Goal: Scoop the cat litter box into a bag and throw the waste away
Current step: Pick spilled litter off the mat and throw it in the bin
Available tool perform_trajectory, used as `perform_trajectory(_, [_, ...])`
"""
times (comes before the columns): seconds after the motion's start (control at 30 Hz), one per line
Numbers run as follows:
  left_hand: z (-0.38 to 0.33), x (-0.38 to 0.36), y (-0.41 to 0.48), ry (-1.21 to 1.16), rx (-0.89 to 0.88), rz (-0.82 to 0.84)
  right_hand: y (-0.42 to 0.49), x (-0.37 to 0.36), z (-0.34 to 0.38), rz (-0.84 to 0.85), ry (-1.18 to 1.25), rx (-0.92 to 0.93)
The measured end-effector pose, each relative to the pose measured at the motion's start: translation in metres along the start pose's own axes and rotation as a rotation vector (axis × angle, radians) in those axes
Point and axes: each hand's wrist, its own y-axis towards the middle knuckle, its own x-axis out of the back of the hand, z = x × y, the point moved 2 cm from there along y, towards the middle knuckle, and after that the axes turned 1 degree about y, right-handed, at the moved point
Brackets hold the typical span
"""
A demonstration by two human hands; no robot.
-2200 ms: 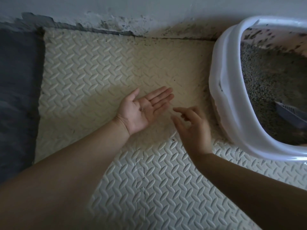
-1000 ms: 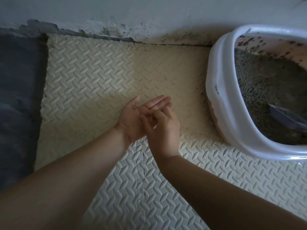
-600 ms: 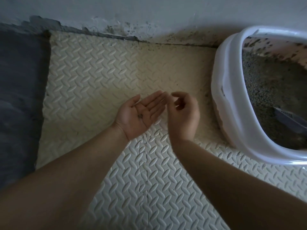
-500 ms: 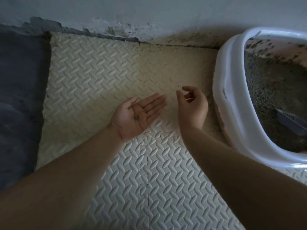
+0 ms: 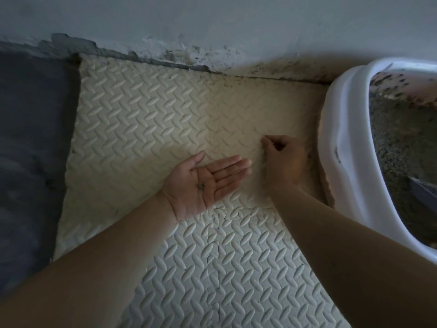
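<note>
White foam mat (image 5: 146,119), stray litter first: the left hand (image 5: 203,183) lies flat, palm up, cradling a few grains (image 5: 201,185), while the right hand (image 5: 283,159) pinches its fingertips together at the mat. The litter box (image 5: 343,138) sits just right of that hand, its scoop (image 5: 423,189) untouched inside. No bag shows, and scooping looks not yet begun.

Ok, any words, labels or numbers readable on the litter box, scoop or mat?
No readable text anywhere.
Litter box: one small dark mark on the rim, too small to read.
Scoop: mostly out of frame, no lettering visible.
Foam mat: embossed pattern only.
</note>
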Motion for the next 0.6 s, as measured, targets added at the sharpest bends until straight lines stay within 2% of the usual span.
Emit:
perform_trajectory(0.2, [0.000, -0.001, 0.001, -0.031, 0.015, 0.030, -0.001, -0.002, -0.003, -0.031, -0.072, 0.049])
perform_trajectory(0.27, [0.000, -0.001, 0.001, -0.023, 0.004, 0.024, -0.012, 0.004, 0.007, -0.064, 0.025, 0.027])
perform_trajectory(0.33, [0.000, -0.001, 0.002, -0.032, -0.016, 0.005, -0.041, 0.014, 0.022, -0.069, 0.147, 0.106])
perform_trajectory(0.47, [0.003, 0.001, 0.006, -0.010, -0.082, -0.038, -0.109, 0.026, 0.030, 0.122, 0.112, 0.456])
perform_trajectory(0.6, [0.012, -0.002, 0.013, 0.037, -0.166, -0.031, -0.132, 0.014, 0.011, 0.220, 0.103, 0.485])
